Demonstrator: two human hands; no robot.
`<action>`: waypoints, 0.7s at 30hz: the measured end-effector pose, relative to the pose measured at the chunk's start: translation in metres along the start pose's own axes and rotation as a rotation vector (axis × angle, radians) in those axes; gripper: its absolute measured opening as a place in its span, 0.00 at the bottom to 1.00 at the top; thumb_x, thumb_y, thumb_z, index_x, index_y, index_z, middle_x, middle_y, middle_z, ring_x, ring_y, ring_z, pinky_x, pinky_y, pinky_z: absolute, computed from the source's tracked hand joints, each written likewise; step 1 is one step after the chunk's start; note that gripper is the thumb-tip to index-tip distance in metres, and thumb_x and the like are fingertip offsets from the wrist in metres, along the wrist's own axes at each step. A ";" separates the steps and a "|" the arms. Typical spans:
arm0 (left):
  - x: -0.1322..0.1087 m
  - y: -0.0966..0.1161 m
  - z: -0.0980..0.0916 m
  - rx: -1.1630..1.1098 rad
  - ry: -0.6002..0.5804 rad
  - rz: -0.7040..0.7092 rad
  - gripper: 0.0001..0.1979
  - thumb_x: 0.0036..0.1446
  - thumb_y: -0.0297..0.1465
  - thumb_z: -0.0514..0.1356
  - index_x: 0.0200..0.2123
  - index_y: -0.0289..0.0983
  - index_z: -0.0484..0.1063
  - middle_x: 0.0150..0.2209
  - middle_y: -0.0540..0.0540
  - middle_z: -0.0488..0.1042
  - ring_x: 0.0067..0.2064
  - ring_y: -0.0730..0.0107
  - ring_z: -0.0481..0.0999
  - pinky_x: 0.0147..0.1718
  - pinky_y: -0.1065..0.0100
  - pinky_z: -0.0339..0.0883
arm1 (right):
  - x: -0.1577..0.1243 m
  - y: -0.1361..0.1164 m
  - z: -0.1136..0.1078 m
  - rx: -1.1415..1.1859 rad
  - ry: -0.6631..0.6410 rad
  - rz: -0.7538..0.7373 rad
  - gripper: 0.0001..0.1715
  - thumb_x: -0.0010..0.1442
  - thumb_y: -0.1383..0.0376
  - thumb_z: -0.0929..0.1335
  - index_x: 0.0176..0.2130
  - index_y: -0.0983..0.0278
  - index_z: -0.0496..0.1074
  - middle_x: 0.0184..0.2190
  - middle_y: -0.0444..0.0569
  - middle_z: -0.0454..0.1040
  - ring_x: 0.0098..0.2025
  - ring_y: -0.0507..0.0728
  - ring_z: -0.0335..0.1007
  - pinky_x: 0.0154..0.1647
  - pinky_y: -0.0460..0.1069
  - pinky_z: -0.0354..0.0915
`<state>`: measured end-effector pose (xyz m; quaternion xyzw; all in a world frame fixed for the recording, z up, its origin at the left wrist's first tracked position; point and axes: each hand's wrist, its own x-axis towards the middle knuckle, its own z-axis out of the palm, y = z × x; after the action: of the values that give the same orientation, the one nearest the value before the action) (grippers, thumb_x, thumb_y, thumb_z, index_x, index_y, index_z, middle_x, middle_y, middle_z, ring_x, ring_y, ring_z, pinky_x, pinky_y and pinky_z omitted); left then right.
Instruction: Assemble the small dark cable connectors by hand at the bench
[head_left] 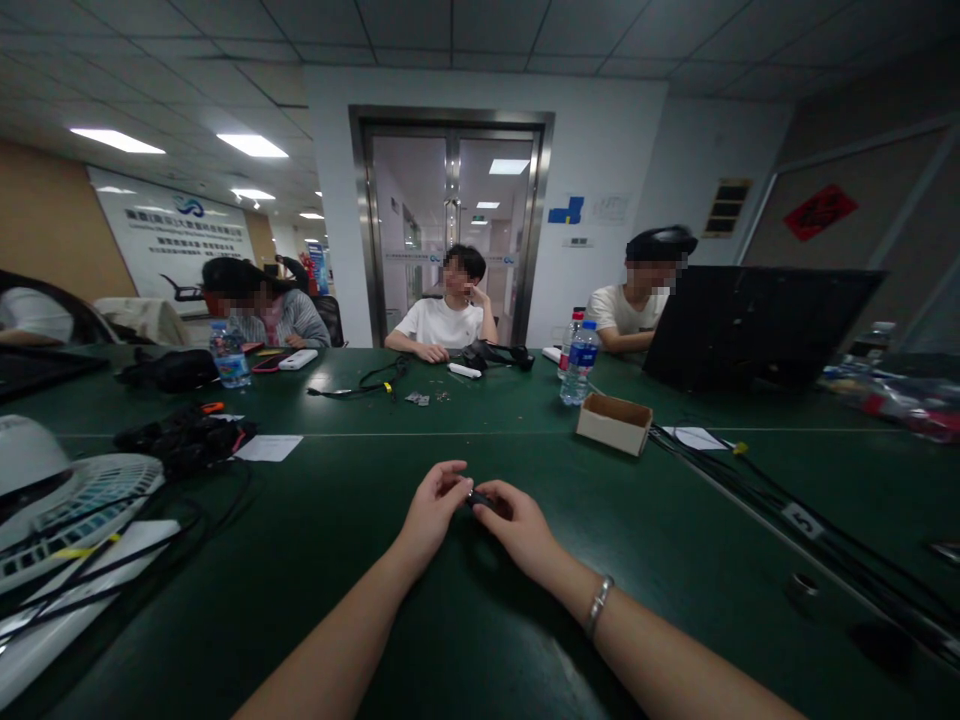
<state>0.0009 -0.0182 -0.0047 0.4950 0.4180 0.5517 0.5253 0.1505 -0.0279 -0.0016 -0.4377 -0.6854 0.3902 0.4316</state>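
Just above the green table (480,620), my left hand (437,505) and my right hand (517,515) meet near the middle of the view. Between them is a small dark object (478,498), short and narrow, with a shiny bit at its left end. My left thumb and fingers pinch that left end. The fingers of my right hand are closed round its right part and hide some of it. What the object is cannot be made out. A silver band circles my right wrist.
An open cardboard box (613,424) stands ahead on the right, near plastic bottles (579,362). Cables (750,485) run along the right. A white fan (112,490) and black gear (184,438) are at left. Several people sit across the table, one behind a monitor (757,325).
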 end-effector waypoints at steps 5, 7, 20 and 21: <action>-0.001 0.002 -0.001 0.045 -0.024 0.023 0.20 0.46 0.37 0.65 0.43 0.37 0.70 0.35 0.46 0.72 0.39 0.66 0.73 0.41 0.66 0.65 | 0.000 -0.001 -0.001 0.010 -0.004 0.001 0.10 0.52 0.64 0.67 0.36 0.65 0.72 0.30 0.45 0.73 0.31 0.52 0.66 0.34 0.47 0.63; -0.001 0.003 -0.001 0.033 -0.017 0.016 0.21 0.45 0.37 0.65 0.43 0.37 0.69 0.35 0.46 0.73 0.40 0.65 0.73 0.41 0.65 0.65 | 0.000 0.000 -0.001 0.015 -0.005 -0.001 0.10 0.52 0.64 0.67 0.36 0.65 0.72 0.30 0.45 0.72 0.31 0.52 0.65 0.33 0.47 0.62; 0.002 -0.002 -0.003 -0.051 -0.013 0.028 0.21 0.42 0.34 0.68 0.41 0.36 0.72 0.40 0.41 0.75 0.45 0.61 0.73 0.49 0.59 0.64 | 0.001 0.005 0.000 0.004 0.028 -0.014 0.10 0.52 0.64 0.67 0.36 0.65 0.72 0.27 0.43 0.70 0.28 0.51 0.64 0.31 0.46 0.61; 0.002 -0.003 -0.003 -0.055 -0.014 0.031 0.20 0.42 0.34 0.68 0.41 0.36 0.72 0.40 0.41 0.75 0.46 0.61 0.73 0.49 0.59 0.64 | 0.001 0.006 0.001 0.012 0.024 -0.013 0.10 0.52 0.64 0.67 0.36 0.64 0.72 0.26 0.43 0.70 0.28 0.51 0.63 0.30 0.46 0.61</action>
<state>-0.0019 -0.0161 -0.0077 0.4906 0.3912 0.5674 0.5332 0.1512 -0.0250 -0.0068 -0.4353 -0.6806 0.3860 0.4452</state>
